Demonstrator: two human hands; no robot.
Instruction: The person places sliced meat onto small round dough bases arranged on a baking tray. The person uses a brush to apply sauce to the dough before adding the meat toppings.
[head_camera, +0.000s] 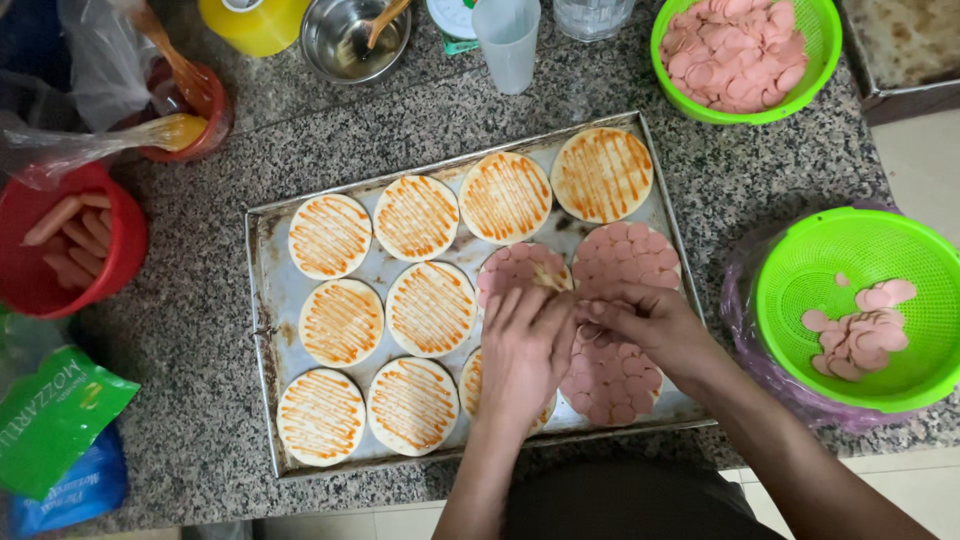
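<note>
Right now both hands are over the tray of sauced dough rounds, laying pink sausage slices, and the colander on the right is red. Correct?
Not quite. The colander on the right is green, not red, as the head view shows. Left hand and right hand are over the tray of sauced dough rounds, laying pink sausage slices.

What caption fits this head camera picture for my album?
Two hands, left hand and right hand, lay pink sausage slices on sauced dough rounds.

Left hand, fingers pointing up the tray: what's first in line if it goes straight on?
Probably the half-covered dough round with pink sausage slices, right at the left hand's fingertips; beyond it, a sauce-striped round. Depth unclear.
</note>
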